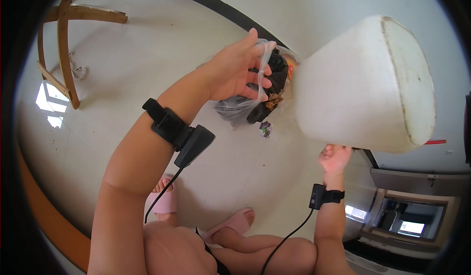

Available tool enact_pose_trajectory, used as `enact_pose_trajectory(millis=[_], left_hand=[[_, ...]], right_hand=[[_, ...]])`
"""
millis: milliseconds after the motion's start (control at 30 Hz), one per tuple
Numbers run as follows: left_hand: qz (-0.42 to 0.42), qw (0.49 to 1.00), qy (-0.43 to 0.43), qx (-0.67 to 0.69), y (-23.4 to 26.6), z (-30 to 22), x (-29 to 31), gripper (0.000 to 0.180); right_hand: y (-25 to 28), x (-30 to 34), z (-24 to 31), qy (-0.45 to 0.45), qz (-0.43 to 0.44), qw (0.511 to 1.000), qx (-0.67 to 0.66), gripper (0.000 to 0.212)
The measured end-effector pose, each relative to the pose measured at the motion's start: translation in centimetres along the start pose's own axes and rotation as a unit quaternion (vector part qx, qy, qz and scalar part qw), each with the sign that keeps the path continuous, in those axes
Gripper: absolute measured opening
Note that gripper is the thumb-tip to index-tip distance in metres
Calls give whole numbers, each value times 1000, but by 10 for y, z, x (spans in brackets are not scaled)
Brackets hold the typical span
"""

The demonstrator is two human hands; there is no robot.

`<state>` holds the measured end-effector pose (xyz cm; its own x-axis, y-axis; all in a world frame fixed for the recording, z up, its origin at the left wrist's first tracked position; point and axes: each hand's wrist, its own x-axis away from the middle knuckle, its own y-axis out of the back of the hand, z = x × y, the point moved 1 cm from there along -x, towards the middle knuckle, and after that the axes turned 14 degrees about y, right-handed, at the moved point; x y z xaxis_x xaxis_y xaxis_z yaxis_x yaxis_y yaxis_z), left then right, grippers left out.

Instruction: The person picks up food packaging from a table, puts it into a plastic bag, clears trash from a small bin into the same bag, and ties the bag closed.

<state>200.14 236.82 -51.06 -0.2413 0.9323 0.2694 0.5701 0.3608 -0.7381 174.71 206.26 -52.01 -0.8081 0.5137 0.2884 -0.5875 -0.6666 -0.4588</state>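
A white bin [346, 86] is tipped on its side in the air, its stained base facing right. Under its lower side, my right hand [336, 158] is closed against it with curled fingers. The bin's mouth points left, toward a clear plastic bag [235, 109] on the floor. My left hand [240, 71] has its fingers hooked through the bag's stretched edge, thumb raised. Inside the bag lie a black plastic bag [279, 71] and some brown scraps [274, 101]. Part of the bag's contents is hidden behind my left hand and the bin.
A small crumpled wrapper [265, 129] lies on the tiled floor [196, 142] beside the bag. Wooden furniture legs [64, 44] stand at the far left. A cabinet with a glass front [409, 221] is at the lower right. My feet wear pink slippers [235, 224]; cables run from both wrist straps.
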Motion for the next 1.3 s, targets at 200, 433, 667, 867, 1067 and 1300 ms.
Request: enact_pose_trajectory(millis=[200, 433, 667, 867, 1067, 1300], left_hand=[[-16, 1000, -2, 21, 4, 4, 12, 62], [-25, 999, -15, 29, 5, 8, 14, 65], [-29, 999, -13, 16, -6, 11, 8, 70], [-84, 996, -16, -9, -18, 12, 8, 72], [-79, 996, -29, -8, -14, 13, 10, 72], [-67, 998, -21, 2, -11, 9, 14, 73]], right_hand=[[10, 22, 62, 137, 146, 975, -91, 67], [10, 45, 109, 316, -207, 922, 82, 57], [50, 21, 77, 209, -274, 537, 770, 43], [45, 24, 45, 209, -166, 515, 815, 45], [32, 20, 41, 193, -141, 537, 809, 46], [39, -9, 42, 119, -229, 614, 746, 47]])
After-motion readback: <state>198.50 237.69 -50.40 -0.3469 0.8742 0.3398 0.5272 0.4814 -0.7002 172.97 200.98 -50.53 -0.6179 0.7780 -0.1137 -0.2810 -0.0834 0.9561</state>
